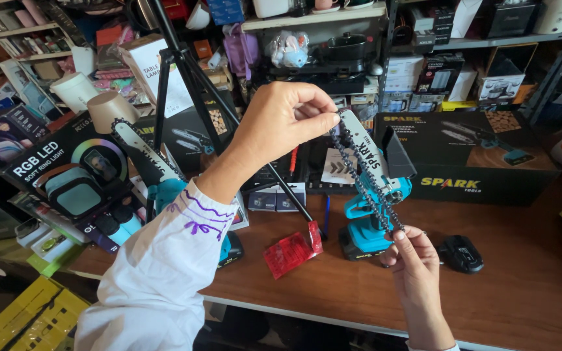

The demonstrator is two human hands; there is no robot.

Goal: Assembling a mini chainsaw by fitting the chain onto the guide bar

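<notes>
Left hand [281, 123] and right hand [414, 260] each pinched the dark toothed metal saw chain [365, 179]; its cutters could nick fingertips if it slipped.

left hand [281, 120] raised pinching, right hand [414, 260] pinching below

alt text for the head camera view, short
Two bare hands stretch a saw chain taut: the left hand pinches its top, the right hand its bottom, before a teal mini chainsaw standing on a wooden table.
</notes>
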